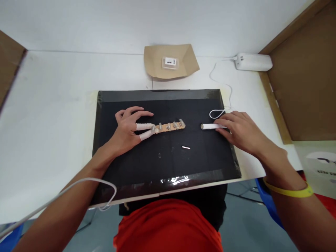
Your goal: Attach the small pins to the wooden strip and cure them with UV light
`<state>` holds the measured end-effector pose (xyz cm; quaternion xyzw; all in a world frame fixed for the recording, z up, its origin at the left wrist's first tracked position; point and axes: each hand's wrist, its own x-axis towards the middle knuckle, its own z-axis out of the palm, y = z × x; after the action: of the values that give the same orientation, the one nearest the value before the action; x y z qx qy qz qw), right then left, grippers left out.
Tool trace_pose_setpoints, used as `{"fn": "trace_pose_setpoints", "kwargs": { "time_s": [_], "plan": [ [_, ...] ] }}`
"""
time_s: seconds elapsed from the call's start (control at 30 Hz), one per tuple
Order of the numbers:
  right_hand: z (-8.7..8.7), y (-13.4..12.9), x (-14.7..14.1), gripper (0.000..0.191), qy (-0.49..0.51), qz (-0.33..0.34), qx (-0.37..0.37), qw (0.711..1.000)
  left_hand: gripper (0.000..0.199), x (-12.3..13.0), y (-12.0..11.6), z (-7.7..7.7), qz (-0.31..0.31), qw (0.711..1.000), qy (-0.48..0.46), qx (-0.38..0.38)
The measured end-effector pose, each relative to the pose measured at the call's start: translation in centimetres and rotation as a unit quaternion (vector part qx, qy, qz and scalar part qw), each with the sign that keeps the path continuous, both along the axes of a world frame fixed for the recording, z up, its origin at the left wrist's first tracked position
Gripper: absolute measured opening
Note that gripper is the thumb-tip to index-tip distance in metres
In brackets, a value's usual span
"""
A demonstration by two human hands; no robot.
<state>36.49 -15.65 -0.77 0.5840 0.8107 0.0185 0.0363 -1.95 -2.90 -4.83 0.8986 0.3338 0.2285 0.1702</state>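
Note:
My left hand pinches the left end of a wooden strip between thumb and index finger, both in white finger covers; the other fingers spread over the black mat. Several clear false nails sit in a row along the strip. On the right, my right hand is closed around a white pen-shaped nail drill, whose round metal-looking end points left toward the strip. A gap separates the two. Between them and nearer to me lies a small silvery pin on the mat.
Behind the mat stands a brown paper tray with a small clear labelled box inside. A white cord runs from a white power unit to a loop by my right hand. Another cable crosses my left forearm. Brown panels flank the table.

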Motion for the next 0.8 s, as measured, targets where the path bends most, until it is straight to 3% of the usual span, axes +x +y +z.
{"fn": "trace_pose_setpoints", "kwargs": {
  "time_s": [0.17, 0.53, 0.8],
  "plan": [
    [0.5, 0.0, -0.1, 0.026, -0.021, 0.017, 0.02, 0.999, 0.017, 0.1, -0.3, 0.2, 0.005, 1.0, -0.003, 0.018],
    [-0.2, -0.3, -0.1, 0.036, -0.004, -0.002, 0.037, 0.999, 0.017, 0.1, -0.5, 0.2, -0.01, 0.999, -0.016, 0.051],
    [-0.8, -0.5, 0.0, 0.042, 0.034, -0.038, 0.034, 0.998, 0.017, 0.2, -0.5, 0.7, 0.011, 1.0, 0.011, -0.007]
  ]
}}
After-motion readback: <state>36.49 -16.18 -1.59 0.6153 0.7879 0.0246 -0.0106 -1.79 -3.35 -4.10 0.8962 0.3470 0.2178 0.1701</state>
